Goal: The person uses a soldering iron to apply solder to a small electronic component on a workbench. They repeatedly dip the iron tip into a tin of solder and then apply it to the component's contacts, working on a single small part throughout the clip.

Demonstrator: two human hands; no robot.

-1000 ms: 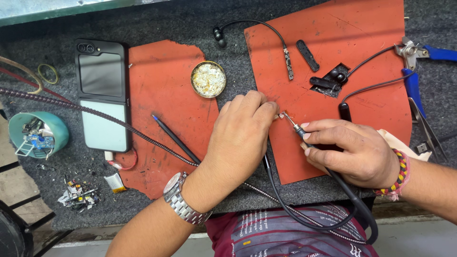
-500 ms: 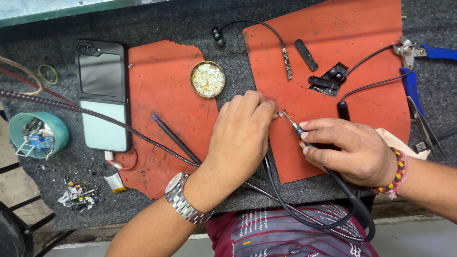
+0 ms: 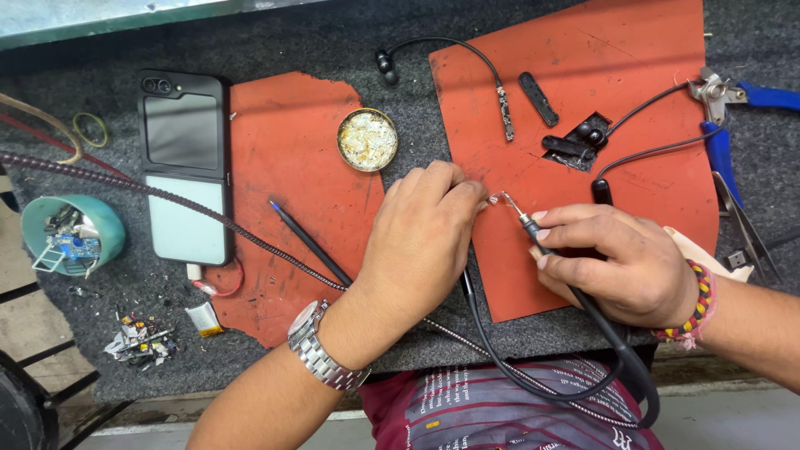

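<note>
Soldering iron (image 3: 533, 229) sits in the right hand (image 3: 621, 267), gripped like a pen, with its bright tip angled up and left to meet a tiny workpiece at the fingertips of the left hand (image 3: 425, 233). The left hand is closed in a pinch on that small piece, which is too small to identify, and it rests on the front edge of the larger red mat (image 3: 583, 125). The two hands sit close together, almost touching at the tip.

Doing this well seems to call for a steady pinch, both wrists planted on the mat, and only the very tip of the iron touching the joint, well away from the fingertips. The iron's black cord (image 3: 542, 383) loops down toward the lap and should stay slack so it does not tug the tip.

A small round tin (image 3: 367, 140) between the two red mats holds pale, crumpled flakes, perhaps flux or solder residue. At the far left a teal cup (image 3: 73, 237) holds small circuit boards and metal scraps. A folding phone (image 3: 185, 167) lies beside the smaller mat (image 3: 292, 167).
</note>
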